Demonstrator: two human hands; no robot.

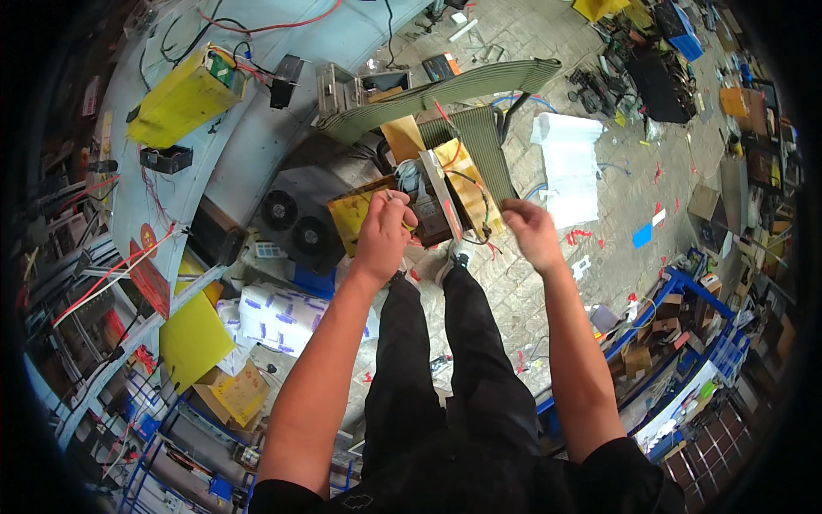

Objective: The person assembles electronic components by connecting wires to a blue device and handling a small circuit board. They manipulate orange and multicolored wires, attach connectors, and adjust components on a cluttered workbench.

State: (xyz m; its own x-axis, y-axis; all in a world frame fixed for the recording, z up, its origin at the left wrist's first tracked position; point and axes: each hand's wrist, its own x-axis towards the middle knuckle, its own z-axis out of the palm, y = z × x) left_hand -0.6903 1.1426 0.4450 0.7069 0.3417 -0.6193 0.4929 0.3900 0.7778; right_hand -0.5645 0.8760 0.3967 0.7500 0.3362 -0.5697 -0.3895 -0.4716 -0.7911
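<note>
My left hand point(383, 230) grips the left side of an electronic assembly point(432, 201) with yellow insulating sheets, a small circuit board and thin wires, held up in front of me. My right hand point(531, 230) pinches the lower end of a wide olive-green ribbon cable point(484, 146) that runs up from the assembly. A second flat olive ribbon cable point(437, 94) stretches from the assembly's top out to the upper right. My black-trousered legs stand below on the paved floor.
A pale workbench point(257, 128) curves along the left with a yellow box point(180, 98), wires and black parts. A dark unit with two fans point(295, 221) sits below it. White paper point(567, 167) lies on the floor. Blue shelving point(676, 343) with boxes stands at right.
</note>
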